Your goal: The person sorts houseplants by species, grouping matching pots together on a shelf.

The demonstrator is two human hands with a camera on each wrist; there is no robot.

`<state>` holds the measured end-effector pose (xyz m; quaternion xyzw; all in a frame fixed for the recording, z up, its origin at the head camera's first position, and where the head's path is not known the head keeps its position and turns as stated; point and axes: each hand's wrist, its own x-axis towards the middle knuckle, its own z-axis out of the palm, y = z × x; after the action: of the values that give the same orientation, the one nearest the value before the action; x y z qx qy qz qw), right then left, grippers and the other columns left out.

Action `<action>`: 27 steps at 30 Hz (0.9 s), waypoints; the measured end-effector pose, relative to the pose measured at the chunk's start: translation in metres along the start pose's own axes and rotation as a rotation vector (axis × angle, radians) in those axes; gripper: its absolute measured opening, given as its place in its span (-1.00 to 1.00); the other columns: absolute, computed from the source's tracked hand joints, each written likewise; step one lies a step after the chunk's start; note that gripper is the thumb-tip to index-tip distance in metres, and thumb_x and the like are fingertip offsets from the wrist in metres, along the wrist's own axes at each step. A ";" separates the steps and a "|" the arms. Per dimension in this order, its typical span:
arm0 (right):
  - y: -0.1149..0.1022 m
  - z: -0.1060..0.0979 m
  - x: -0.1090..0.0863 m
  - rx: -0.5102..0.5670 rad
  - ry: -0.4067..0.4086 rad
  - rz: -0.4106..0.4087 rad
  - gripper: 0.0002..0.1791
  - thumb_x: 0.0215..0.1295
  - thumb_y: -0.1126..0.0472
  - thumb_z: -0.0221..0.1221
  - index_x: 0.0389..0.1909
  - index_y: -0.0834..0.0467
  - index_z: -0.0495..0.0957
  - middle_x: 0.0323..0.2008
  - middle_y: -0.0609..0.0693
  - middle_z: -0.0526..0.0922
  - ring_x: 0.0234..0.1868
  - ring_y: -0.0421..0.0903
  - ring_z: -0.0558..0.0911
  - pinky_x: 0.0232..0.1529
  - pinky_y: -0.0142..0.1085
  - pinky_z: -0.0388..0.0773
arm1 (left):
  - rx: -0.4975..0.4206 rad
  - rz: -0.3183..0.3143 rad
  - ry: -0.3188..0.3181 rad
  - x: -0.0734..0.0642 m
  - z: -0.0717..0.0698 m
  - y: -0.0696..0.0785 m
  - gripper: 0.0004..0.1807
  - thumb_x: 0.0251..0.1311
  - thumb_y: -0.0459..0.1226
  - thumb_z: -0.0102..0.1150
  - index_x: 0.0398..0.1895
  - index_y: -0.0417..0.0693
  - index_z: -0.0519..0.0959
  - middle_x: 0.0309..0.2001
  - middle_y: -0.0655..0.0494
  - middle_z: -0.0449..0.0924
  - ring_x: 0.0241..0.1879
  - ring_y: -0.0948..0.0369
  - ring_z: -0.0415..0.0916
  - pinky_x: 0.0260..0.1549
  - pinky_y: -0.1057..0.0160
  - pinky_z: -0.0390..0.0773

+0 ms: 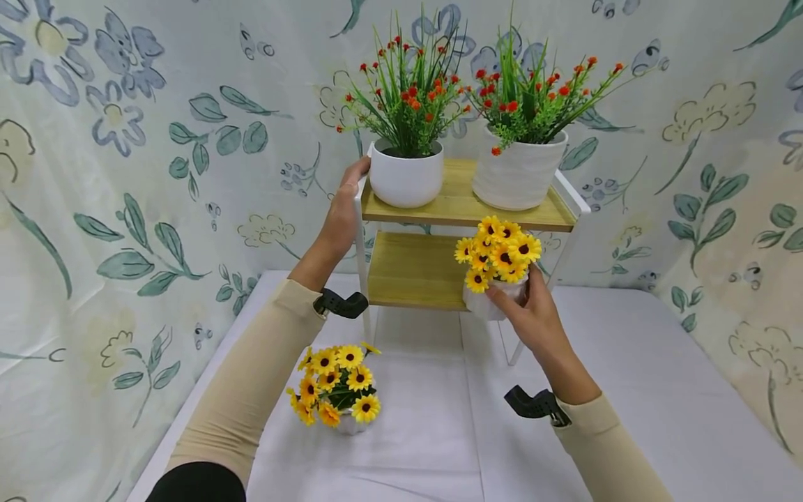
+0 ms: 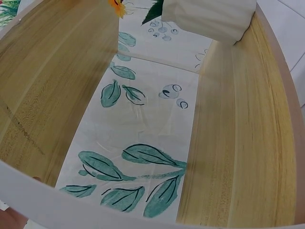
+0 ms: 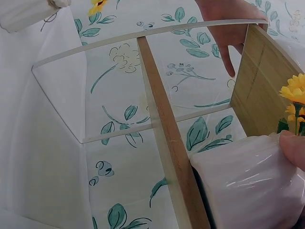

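A two-tier shelf [image 1: 414,268] with wooden boards and a white metal frame stands on the table. My left hand [image 1: 341,216] grips the frame's upper left side; in the right wrist view that hand [image 3: 233,28] shows behind the frame with one finger pointing down. A small white pot [image 1: 482,305] of yellow flowers [image 1: 498,252] is held in my right hand [image 1: 536,314], at the right end of the lower board. In the right wrist view the pot [image 3: 248,181] is at the board's edge, with my thumb on it. Whether its base rests on the board cannot be told.
Two white pots stand on the top board: a rounded left pot [image 1: 408,178] and a ribbed right pot [image 1: 519,174], both with red flowers and grass. Another pot of yellow flowers [image 1: 339,383] sits on the white-covered table [image 1: 426,446], left front. Behind hangs a floral cloth [image 1: 207,195].
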<state>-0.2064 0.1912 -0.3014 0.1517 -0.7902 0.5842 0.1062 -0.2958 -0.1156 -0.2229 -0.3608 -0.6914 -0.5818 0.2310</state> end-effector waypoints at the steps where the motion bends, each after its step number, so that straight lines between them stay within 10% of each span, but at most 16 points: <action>1: 0.005 -0.001 0.001 -0.006 0.002 0.011 -0.11 0.31 0.13 0.22 0.51 -0.06 -0.13 0.41 0.02 0.16 0.35 0.06 0.28 0.27 0.10 0.24 | -0.002 0.000 -0.001 0.000 0.000 0.000 -0.31 0.33 -0.14 -0.63 0.48 -0.27 0.02 0.44 -0.13 -0.01 0.42 0.12 -0.06 0.37 0.17 -0.08; 7: 0.016 -0.001 0.003 -0.025 0.013 0.047 -0.09 0.33 0.02 0.18 0.52 0.00 -0.17 0.44 0.06 0.12 0.39 0.08 0.23 0.28 0.11 0.23 | 0.004 -0.012 -0.003 0.001 0.000 -0.001 -0.30 0.29 -0.16 -0.67 0.48 -0.27 0.01 0.45 -0.16 -0.02 0.42 0.05 -0.07 0.37 0.15 -0.09; 16: 0.014 -0.001 0.003 -0.018 0.007 0.040 -0.09 0.34 0.01 0.17 0.53 -0.03 -0.18 0.44 0.03 0.13 0.39 0.07 0.23 0.28 0.10 0.22 | 0.001 -0.031 -0.016 -0.004 0.004 0.038 -0.30 0.27 -0.22 -0.65 0.43 -0.46 -0.03 0.42 -0.34 -0.06 0.42 -0.05 -0.09 0.37 0.13 -0.09; 27: 0.010 0.001 -0.001 -0.073 0.038 0.068 -0.07 0.30 -0.09 0.18 0.53 -0.05 -0.15 0.44 0.01 0.15 0.37 0.07 0.27 0.24 0.09 0.29 | -0.002 -0.018 -0.017 -0.005 0.004 0.038 -0.29 0.26 -0.20 -0.64 0.43 -0.47 -0.01 0.40 -0.35 -0.04 0.40 -0.06 -0.07 0.37 0.09 -0.08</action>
<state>-0.2092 0.1932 -0.3106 0.1095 -0.8134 0.5612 0.1066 -0.2629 -0.1106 -0.2027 -0.3596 -0.6960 -0.5814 0.2196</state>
